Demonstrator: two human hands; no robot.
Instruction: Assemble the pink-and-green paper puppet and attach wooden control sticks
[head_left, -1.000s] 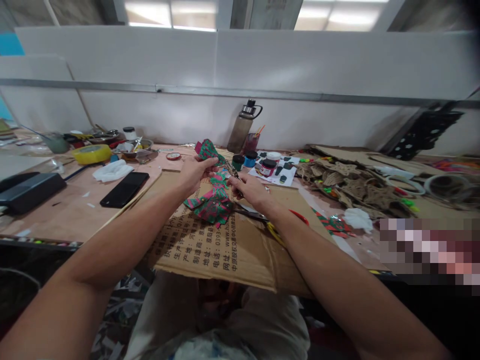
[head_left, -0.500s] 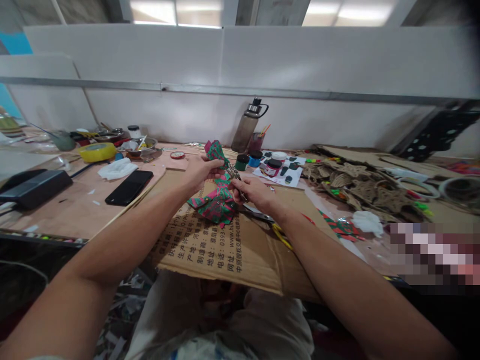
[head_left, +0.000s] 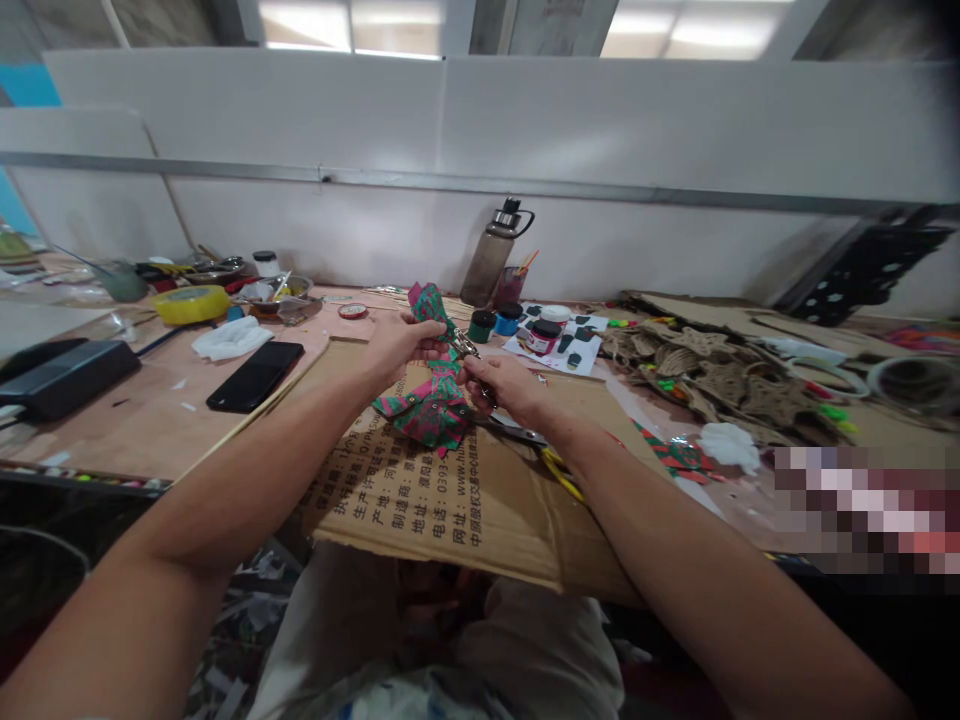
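My left hand (head_left: 401, 345) pinches the upper end of a green and pink patterned piece (head_left: 426, 303), which looks like folded cloth or painted card. More of the same pattern, a pointed, fish-like shape (head_left: 431, 415), lies below on the cardboard sheet (head_left: 517, 510). My right hand (head_left: 506, 385) is closed around a small shiny metal tool (head_left: 466, 345), plier-like, its far end touching the patterned piece. Fingers hide much of the tool, and its exact kind cannot be made out. Beside my right wrist, scissors (head_left: 562, 470) with yellow handles rest on the cardboard.
A phone (head_left: 256, 377), tissue (head_left: 232, 338) and yellow tape roll (head_left: 191, 304) lie left. Behind my hands stand paint jars (head_left: 508, 318) and a water bottle (head_left: 489, 255). Brown woven pieces (head_left: 697, 365) are heaped right. The cardboard's front edge overhangs my lap.
The view has shifted very slightly. The metal tool and my right fingers have turned a little against the patterned piece; my left hand keeps its hold.
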